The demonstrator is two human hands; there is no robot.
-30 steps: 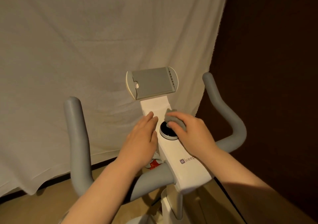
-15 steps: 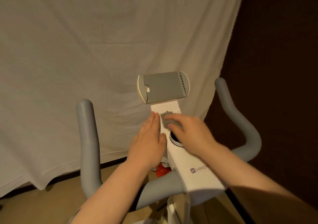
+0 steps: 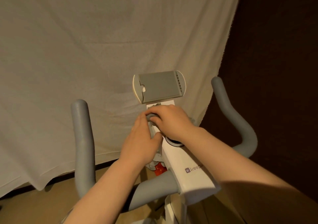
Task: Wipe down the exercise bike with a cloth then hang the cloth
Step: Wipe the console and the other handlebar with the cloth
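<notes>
Nearest you, the grey handlebars and the lower white console of the exercise bike lay bare, and nothing showed whether they had been wiped, so I judged you mid-wipe with the hanging not yet done. Further up, your left hand rested its straight fingers on the console's edge, holding nothing. Beyond it, your right hand curled its grip over the bunched grey cloth, pressing it onto the console just below the tablet holder.

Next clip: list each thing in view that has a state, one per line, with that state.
Right hand: presses the grey cloth on the white console.
Left hand: fingers straight, resting against the console's left side.
Tablet holder: empty, tilted up.
Dial: partly covered by the right wrist.
</notes>
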